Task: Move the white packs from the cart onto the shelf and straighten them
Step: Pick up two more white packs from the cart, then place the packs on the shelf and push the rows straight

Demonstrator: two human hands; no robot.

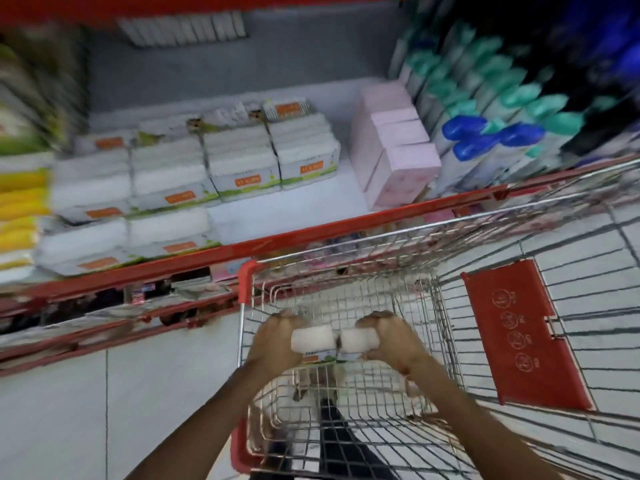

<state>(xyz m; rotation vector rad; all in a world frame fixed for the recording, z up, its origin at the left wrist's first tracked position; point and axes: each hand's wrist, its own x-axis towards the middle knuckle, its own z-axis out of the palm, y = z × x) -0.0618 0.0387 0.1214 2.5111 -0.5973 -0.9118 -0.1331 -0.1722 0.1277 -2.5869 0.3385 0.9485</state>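
Note:
A white pack (pixel 332 341) with a green and orange label hangs inside the wire cart (pixel 433 306), held at both ends. My left hand (pixel 277 341) grips its left end and my right hand (pixel 388 337) grips its right end. On the shelf (pixel 294 206) above and to the left, several matching white packs (pixel 207 168) lie in stacked rows, with bare shelf in front of the right-hand stacks. The view is blurred by motion.
Pink boxes (pixel 394 150) stand right of the white packs, then bottles with green and blue caps (pixel 491 133). Yellow packs (pixel 20 209) fill the far left. The shelf's red front edge (pixel 311 233) runs just above the cart's red corner (pixel 246 282). A red flap (pixel 523 334) hangs in the cart.

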